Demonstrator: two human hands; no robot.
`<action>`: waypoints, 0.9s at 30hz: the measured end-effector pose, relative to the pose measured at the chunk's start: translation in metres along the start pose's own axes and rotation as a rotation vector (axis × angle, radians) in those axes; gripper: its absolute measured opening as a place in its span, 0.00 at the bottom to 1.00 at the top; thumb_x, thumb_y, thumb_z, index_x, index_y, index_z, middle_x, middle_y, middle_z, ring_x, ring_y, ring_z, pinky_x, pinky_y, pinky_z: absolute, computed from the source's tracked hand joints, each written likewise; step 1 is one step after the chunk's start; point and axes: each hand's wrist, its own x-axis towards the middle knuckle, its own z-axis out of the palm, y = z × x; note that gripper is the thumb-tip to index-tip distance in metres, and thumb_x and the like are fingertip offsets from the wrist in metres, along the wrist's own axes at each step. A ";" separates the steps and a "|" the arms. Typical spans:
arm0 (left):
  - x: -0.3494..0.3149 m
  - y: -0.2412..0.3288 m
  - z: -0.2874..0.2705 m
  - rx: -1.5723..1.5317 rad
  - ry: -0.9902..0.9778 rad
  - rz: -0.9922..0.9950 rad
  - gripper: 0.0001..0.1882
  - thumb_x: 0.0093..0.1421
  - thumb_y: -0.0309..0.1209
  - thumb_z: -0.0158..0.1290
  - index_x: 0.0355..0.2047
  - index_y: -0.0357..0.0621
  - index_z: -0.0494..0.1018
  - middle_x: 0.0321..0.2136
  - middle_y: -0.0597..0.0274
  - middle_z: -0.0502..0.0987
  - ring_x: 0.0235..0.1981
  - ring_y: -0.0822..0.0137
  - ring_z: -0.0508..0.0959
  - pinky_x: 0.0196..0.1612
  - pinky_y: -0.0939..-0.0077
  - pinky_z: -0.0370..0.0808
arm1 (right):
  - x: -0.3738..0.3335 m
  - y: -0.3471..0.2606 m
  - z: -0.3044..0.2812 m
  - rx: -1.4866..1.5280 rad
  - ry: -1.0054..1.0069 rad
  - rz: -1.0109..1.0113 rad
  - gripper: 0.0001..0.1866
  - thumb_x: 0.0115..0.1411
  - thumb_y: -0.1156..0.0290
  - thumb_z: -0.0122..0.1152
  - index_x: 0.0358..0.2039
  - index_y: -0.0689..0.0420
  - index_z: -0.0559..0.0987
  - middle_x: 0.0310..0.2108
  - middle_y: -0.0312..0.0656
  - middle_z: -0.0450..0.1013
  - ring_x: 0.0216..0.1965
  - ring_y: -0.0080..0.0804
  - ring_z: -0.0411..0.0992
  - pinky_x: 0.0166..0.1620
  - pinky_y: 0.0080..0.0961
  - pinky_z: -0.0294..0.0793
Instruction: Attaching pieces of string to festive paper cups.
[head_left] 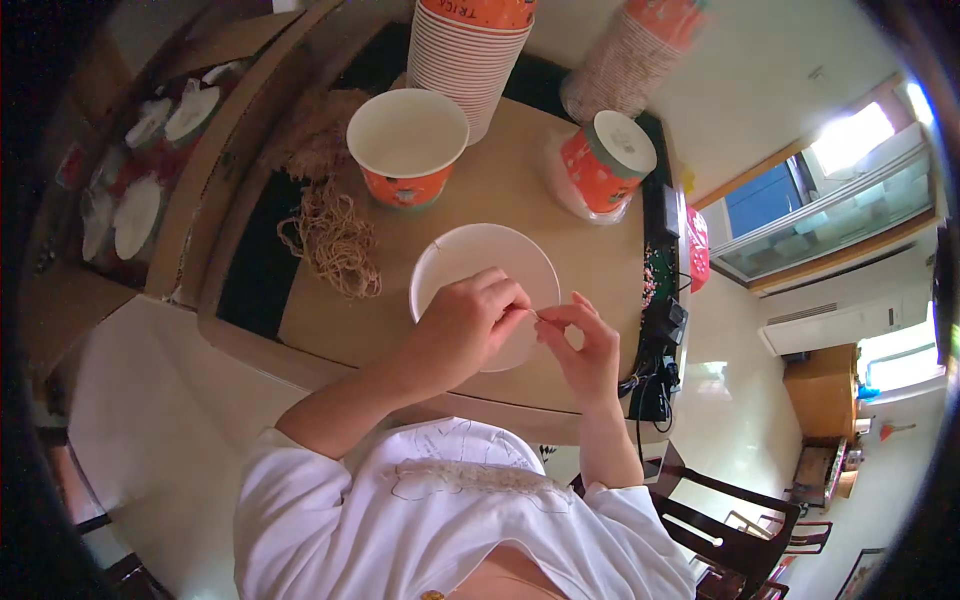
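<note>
Both of my hands meet over a round white bowl-like tub (455, 250). My left hand (465, 315) is closed, with thumb and forefinger pinched together. Opposite it, my right hand (583, 345) pinches too, and its other fingers curl loosely. Between the fingertips runs a thin strand (534, 313), too fine to make out clearly. Left of the tub lies a loose tangle of tan twine (335, 245). Behind it stands an open orange and white paper bucket (405, 188), which looks empty inside.
A tall stack of paper buckets (468, 75) rises at the back, with another wrapped stack (625, 65) to its right. An upturned orange bucket (592, 165) sits at the right. Black adapters and cables (662, 330) line the table's right edge. An open cardboard box (215, 150) is at the left.
</note>
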 end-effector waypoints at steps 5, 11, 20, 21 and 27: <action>-0.001 0.000 -0.002 0.043 -0.021 0.010 0.04 0.53 0.23 0.55 0.28 0.38 0.71 0.27 0.55 0.73 0.27 0.55 0.76 0.31 0.64 0.73 | 0.001 -0.001 -0.002 -0.114 0.025 -0.114 0.04 0.51 0.75 0.64 0.29 0.52 0.79 0.23 0.29 0.74 0.27 0.21 0.71 0.59 0.39 0.55; 0.000 0.004 -0.006 -0.090 -0.007 -0.009 0.04 0.54 0.23 0.54 0.30 0.38 0.70 0.28 0.53 0.73 0.28 0.57 0.76 0.31 0.66 0.72 | -0.002 0.005 -0.002 -0.225 0.062 -0.211 0.05 0.48 0.75 0.66 0.26 0.54 0.78 0.29 0.34 0.74 0.35 0.29 0.72 0.56 0.40 0.60; -0.003 -0.007 -0.010 -0.824 0.254 -0.246 0.04 0.63 0.28 0.49 0.34 0.39 0.69 0.21 0.73 0.67 0.21 0.83 0.65 0.23 0.88 0.63 | -0.018 0.025 -0.002 -0.172 0.111 -0.056 0.07 0.46 0.79 0.65 0.26 0.58 0.76 0.36 0.44 0.72 0.41 0.38 0.71 0.44 0.29 0.70; -0.001 -0.010 -0.012 -0.916 0.297 -0.271 0.05 0.63 0.28 0.49 0.35 0.39 0.69 0.20 0.74 0.67 0.19 0.83 0.64 0.22 0.89 0.62 | -0.017 0.026 -0.002 -0.215 0.101 -0.067 0.08 0.46 0.80 0.65 0.28 0.58 0.76 0.36 0.44 0.72 0.42 0.38 0.71 0.45 0.30 0.69; 0.006 0.004 -0.014 -0.640 0.153 -0.240 0.06 0.62 0.28 0.51 0.36 0.39 0.71 0.24 0.72 0.72 0.25 0.82 0.71 0.29 0.86 0.69 | 0.005 0.005 0.001 -0.058 0.173 -0.215 0.17 0.48 0.84 0.61 0.40 0.61 0.74 0.39 0.44 0.73 0.42 0.33 0.72 0.45 0.29 0.72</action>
